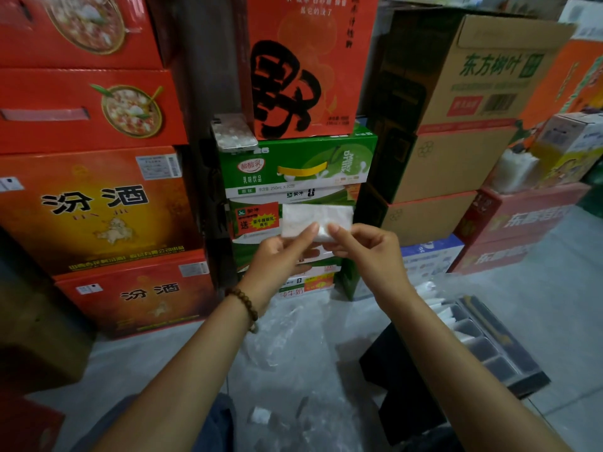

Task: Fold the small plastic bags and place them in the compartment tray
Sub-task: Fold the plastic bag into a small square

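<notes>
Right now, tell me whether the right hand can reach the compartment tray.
Probably yes. The right hand pinches the plastic bag together with the left hand, and the compartment tray lies lower on that same side, with nothing visibly between them.

Site: shop stockroom / goods store.
- Retail cartons being stacked in columns straight on floor: red liquor cartons [98, 207] at left, green milk-drink cases [293, 168] at centre, brown cardboard boxes [473, 158] at right.
- Orange gift box [310, 60] being carried on top of milk cases.
- Brand print and barcode stickers [159, 167] being shown outward.
- Bare grey concrete floor [522, 288] being used as storage surface.
</notes>
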A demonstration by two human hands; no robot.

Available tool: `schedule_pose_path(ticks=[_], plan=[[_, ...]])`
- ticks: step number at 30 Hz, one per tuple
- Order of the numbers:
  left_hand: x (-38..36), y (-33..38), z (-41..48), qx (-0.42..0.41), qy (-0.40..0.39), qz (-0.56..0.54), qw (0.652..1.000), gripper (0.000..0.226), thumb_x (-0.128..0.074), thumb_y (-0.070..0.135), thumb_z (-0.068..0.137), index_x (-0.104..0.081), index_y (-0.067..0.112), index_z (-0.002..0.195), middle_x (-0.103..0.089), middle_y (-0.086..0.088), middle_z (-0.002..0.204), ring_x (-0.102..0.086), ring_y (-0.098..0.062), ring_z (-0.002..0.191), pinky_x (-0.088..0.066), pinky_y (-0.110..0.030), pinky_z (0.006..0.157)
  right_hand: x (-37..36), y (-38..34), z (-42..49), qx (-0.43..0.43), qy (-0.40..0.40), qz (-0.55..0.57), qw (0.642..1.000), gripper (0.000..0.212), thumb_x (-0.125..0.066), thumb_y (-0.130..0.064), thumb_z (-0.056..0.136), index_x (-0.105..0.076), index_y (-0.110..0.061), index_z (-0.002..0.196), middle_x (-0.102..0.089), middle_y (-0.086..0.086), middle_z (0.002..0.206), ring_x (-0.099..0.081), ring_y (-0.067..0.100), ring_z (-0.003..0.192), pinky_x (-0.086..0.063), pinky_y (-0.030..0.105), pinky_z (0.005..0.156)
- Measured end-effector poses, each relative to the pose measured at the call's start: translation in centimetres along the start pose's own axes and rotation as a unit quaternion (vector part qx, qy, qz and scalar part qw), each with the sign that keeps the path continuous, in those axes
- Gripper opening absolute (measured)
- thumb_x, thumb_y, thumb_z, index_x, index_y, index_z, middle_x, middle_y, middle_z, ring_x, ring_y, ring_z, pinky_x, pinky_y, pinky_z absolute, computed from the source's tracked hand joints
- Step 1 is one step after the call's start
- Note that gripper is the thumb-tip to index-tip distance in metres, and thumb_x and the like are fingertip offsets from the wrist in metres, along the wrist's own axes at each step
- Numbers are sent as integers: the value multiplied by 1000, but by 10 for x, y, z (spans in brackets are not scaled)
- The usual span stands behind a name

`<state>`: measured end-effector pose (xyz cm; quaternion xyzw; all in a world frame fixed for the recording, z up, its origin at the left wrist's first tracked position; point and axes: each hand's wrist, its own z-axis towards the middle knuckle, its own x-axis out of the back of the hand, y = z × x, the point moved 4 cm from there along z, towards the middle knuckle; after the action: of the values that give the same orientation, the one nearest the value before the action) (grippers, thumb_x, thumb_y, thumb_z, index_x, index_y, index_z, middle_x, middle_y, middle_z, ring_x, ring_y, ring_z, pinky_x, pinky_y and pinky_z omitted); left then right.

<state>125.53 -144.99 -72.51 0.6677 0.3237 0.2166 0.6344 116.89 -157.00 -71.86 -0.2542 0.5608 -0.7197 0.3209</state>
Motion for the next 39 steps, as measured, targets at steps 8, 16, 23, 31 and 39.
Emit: schedule_pose_path(ticks=[8, 16, 23, 31, 39], plan=[[1, 1, 6, 7, 65, -125, 990, 17, -66, 22, 87, -66, 13, 102, -72, -8, 106, -68, -16, 99, -56, -20, 79, -7, 1, 2, 7, -29, -11, 999, 19, -68, -16, 88, -73, 3, 87, -74, 14, 86, -71, 27, 85, -57, 27, 76], [4, -4, 10, -6, 115, -94, 989, 25, -75, 27, 78, -70, 13, 97, -74, -4, 95, -70, -16, 93, -53, -22, 76, -8, 0, 1, 3, -60, -28, 998, 21, -62, -17, 93, -74, 0, 91, -75, 12, 88, -71, 17, 83, -57, 24, 76], [5, -2, 9, -39, 164, -87, 982, 21, -75, 26, 78, -69, 14, 94, -73, -2, 92, -69, -11, 88, -52, -20, 72, -10, 3, -1, -31, -38, -7, 999, 17, -65, -21, 90, -75, -8, 98, -74, 8, 97, -69, 22, 94, -56, 31, 81], [1, -1, 8, -45, 162, -150, 974, 17, -74, 20, 80, -68, 10, 93, -73, -6, 90, -71, -11, 78, -53, -16, 64, -8, 3, -1, -59, -19, 23, 998, 11, -70, -16, 86, -71, -6, 91, -72, 4, 86, -68, 7, 78, -56, 19, 68], [1, 0, 7, -39, 166, -154, 973, 21, -74, 19, 80, -68, 8, 96, -72, -5, 90, -71, -8, 75, -53, -16, 63, -8, -4, 1, -41, 4, 16, 999, 14, -67, -21, 88, -65, -10, 96, -68, 5, 91, -64, 11, 83, -55, 28, 72]])
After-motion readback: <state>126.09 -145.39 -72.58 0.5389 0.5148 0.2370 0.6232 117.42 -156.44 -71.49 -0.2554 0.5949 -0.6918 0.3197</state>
